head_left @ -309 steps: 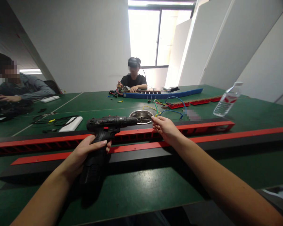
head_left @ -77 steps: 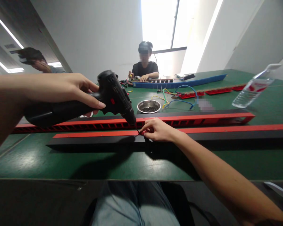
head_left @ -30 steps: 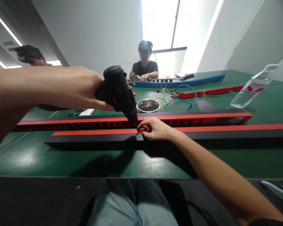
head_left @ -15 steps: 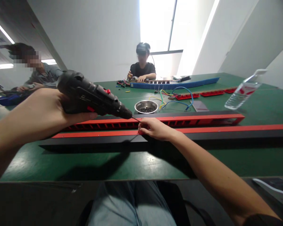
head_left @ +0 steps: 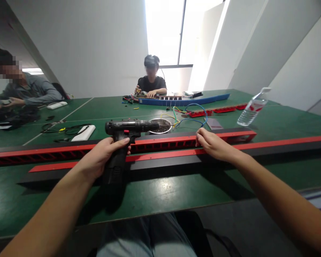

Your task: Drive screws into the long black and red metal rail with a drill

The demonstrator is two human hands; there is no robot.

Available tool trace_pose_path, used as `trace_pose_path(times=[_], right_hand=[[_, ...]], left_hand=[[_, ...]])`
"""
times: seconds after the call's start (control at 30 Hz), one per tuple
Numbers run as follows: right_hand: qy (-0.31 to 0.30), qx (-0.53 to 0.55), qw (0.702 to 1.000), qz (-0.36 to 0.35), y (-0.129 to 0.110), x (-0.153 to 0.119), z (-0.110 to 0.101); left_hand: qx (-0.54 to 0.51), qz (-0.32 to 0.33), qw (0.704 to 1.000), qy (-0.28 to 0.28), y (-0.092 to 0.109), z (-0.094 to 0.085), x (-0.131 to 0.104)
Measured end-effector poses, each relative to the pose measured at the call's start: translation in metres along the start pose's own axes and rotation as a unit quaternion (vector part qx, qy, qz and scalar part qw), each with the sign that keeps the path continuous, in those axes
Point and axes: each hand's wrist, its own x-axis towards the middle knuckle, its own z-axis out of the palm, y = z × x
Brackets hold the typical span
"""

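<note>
The black drill (head_left: pixel 123 129) is in the left hand (head_left: pixel 104 154), which is clamped around its handle. The drill lies almost level, and its thin bit (head_left: pixel 165 125) points to the side of the right hand (head_left: pixel 212 143). The two hands are well apart. The fingers of the right hand are bent and drawn together; whether they pinch some small thing, I cannot tell.

In this view, the bit passes in front of a metal bowl (head_left: pixel 160 132), which stands beyond the hands and contains small dark pieces. Two long red-and-black parts extend across the green bench (head_left: pixel 160 192): the near part (head_left: pixel 163 163) and the far part (head_left: pixel 147 142). The right hand is over them, but its contact with them is not clear.

Beyond the right hand there are a blue wire (head_left: pixel 207 114), a flat grey object (head_left: pixel 214 124) and some red pieces (head_left: pixel 224 109). A water bottle (head_left: pixel 250 113) is tilted, farther to the right. Beyond the left hand are a white box (head_left: pixel 84 133) and a black cable (head_left: pixel 69 132). Farther beyond both hands, a person (head_left: pixel 151 85) sits behind a long blue part (head_left: pixel 182 102).
</note>
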Motion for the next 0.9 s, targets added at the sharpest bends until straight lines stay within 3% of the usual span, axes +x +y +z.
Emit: trace_pose_path(times=[0.17, 0.3, 0.43, 0.6, 0.73, 0.9], right_hand=[[0.033, -0.059, 0.997, 0.047, 0.041, -0.031, -0.001], [0.077, -0.089, 0.991, 0.068, 0.049, -0.038, 0.0], [0.127, -0.095, 0.98, 0.122, 0.042, -0.039, 0.009], [0.181, -0.122, 0.962, 0.165, 0.038, -0.043, 0.015], [0.181, -0.12, 0.964, 0.154, 0.027, -0.041, 0.02], [0.151, -0.128, 0.972, 0.127, -0.009, -0.03, 0.04]], left_hand=[[-0.069, -0.019, 0.997, -0.037, -0.009, 0.023, 0.012], [-0.105, -0.012, 0.994, -0.024, -0.012, 0.025, 0.015], [-0.098, -0.005, 0.995, 0.005, -0.017, 0.018, 0.016], [-0.084, 0.034, 0.996, 0.0, -0.022, 0.018, 0.02], [-0.069, 0.051, 0.996, -0.01, -0.02, 0.026, 0.017], [-0.065, 0.058, 0.996, -0.023, -0.018, 0.031, 0.009]])
